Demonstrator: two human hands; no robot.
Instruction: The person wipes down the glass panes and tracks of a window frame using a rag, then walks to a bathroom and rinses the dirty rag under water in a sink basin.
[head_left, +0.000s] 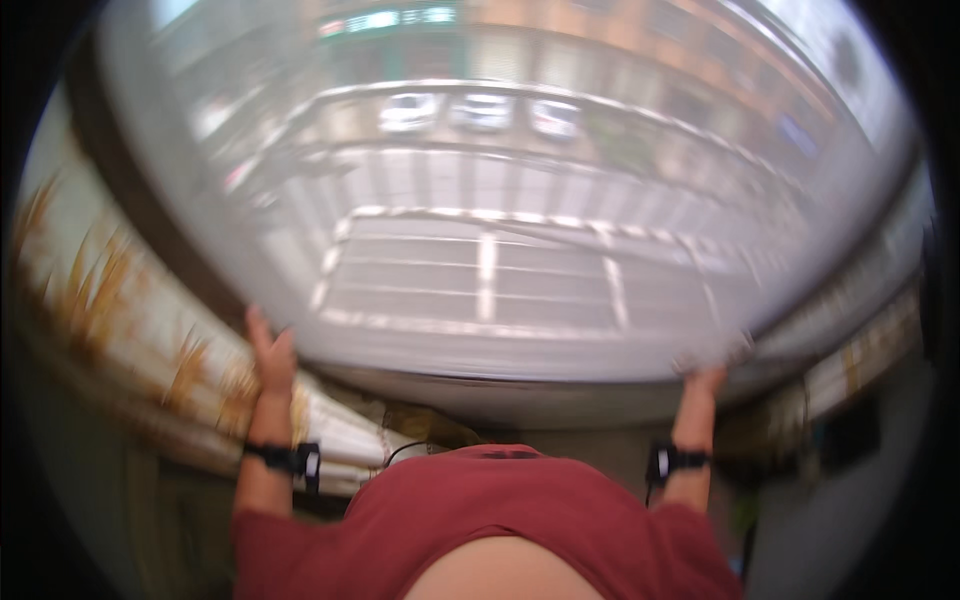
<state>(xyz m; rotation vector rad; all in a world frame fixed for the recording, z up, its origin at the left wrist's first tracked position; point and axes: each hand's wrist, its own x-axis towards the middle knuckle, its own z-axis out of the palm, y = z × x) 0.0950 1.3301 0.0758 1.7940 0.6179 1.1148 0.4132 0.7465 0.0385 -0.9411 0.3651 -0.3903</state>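
Observation:
A wide window opening lies before me, with a windowsill along its lower edge. My left hand is at the lower left corner, by the dark window frame, with fingers apart and nothing seen in it. Beside it hangs a white curtain with a golden plant pattern. My right hand reaches to the lower right corner of the window; its fingers are blurred, and whether it grips anything cannot be told. Black straps with small devices are on both forearms.
More patterned cloth is at the right. Beyond the window, below, are a paved area with white lines, several parked vehicles including a white car, and a building with shopfronts. A thin black cable runs near my shirt.

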